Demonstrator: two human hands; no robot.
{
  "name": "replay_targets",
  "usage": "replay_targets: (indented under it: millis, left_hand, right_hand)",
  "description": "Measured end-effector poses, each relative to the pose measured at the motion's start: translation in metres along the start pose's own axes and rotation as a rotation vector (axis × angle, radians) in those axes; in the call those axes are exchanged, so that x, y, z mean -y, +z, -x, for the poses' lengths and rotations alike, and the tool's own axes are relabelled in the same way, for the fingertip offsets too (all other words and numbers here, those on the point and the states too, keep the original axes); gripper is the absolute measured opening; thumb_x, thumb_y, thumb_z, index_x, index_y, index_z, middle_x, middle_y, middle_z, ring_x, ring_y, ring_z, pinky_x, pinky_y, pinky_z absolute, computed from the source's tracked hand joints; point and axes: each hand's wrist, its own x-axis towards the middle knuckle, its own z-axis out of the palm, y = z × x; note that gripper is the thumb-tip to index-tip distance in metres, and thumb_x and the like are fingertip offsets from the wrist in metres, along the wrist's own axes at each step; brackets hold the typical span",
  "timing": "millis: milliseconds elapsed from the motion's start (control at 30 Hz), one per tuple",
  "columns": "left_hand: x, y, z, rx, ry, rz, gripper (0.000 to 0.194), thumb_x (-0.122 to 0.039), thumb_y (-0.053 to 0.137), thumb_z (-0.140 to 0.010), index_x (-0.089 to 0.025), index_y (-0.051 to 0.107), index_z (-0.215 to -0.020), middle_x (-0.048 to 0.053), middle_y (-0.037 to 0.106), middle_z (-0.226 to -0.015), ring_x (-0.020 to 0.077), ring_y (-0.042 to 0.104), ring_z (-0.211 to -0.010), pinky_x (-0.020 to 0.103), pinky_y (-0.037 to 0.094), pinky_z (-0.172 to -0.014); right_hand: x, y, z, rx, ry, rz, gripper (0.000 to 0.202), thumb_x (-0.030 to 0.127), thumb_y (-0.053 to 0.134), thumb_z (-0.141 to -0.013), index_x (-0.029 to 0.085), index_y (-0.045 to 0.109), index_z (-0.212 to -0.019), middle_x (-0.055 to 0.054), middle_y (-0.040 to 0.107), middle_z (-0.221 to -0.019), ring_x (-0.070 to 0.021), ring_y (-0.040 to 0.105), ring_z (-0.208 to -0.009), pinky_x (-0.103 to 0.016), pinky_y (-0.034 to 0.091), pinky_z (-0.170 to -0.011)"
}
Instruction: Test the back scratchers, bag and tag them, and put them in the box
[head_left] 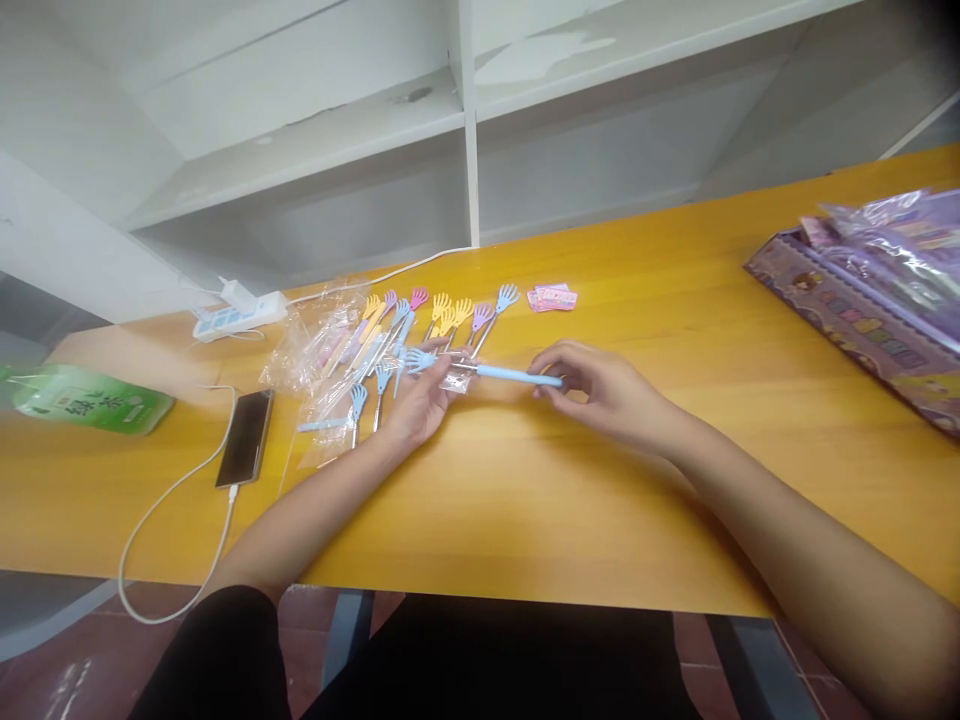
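Observation:
My left hand [426,405] is closed on the hand-shaped end of a blue back scratcher [517,375], with some clear plastic at its fingers. The scratcher lies sideways above the table, its blue handle pointing right. My right hand [589,385] pinches the tip of that handle between thumb and fingers. Left of and behind my left hand lie several small back scratchers in yellow, purple, pink and blue, one of them a blue scratcher [507,298]. Crumpled clear plastic bags [300,345] lie among them.
Small pink cards [553,298] lie at the back of the yellow table [480,520]. A phone [245,438] on a white cable, a green package [94,400] and a power strip [244,315] are on the left. A purple box [855,320] with plastic-wrapped items stands at the right.

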Motion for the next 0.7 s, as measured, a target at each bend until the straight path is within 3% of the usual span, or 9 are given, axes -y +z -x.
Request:
replay_targets:
  millis: [133,233,533,700]
  left_hand:
    - [0.005,0.0,0.003,0.059,-0.025,-0.072,0.07,-0.023,0.094,-0.069,-0.028,0.061,-0.132,-0.001,0.074,-0.102,0.0143,0.072,-0.092,0.032,0.058,-0.092]
    - [0.008,-0.001,0.005,0.082,-0.062,-0.129,0.07,-0.023,0.093,-0.071,-0.027,0.062,-0.133,-0.004,0.068,-0.085,0.011,0.067,-0.078,0.027,0.056,-0.082]
    - [0.009,0.0,0.008,0.167,-0.086,-0.169,0.065,-0.028,0.092,-0.074,-0.024,0.061,-0.131,-0.002,0.073,-0.084,0.0154,0.072,-0.076,0.032,0.059,-0.081]
    - [0.015,-0.003,0.009,0.214,-0.06,-0.242,0.062,-0.031,0.091,-0.076,-0.022,0.062,-0.13,0.001,0.077,-0.087,0.0191,0.076,-0.078,0.036,0.06,-0.083]
  right_hand:
    - [-0.002,0.0,-0.001,-0.043,-0.019,0.056,0.015,0.036,0.068,-0.096,0.027,0.073,-0.107,-0.007,0.075,-0.103,-0.0217,0.073,-0.086,-0.038,0.063,-0.076]
    - [-0.001,0.002,-0.001,-0.055,-0.033,0.076,0.017,0.04,0.069,-0.097,0.027,0.075,-0.105,-0.006,0.077,-0.101,-0.0213,0.072,-0.084,-0.037,0.062,-0.073]
    - [0.002,0.01,0.003,-0.079,-0.103,0.148,0.015,0.041,0.068,-0.099,0.028,0.075,-0.099,-0.004,0.078,-0.096,-0.0158,0.063,-0.064,-0.033,0.053,-0.061]
    - [0.009,0.02,0.005,-0.073,-0.165,0.168,0.011,0.035,0.065,-0.101,0.028,0.074,-0.102,-0.004,0.078,-0.095,-0.0169,0.064,-0.067,-0.033,0.051,-0.06]
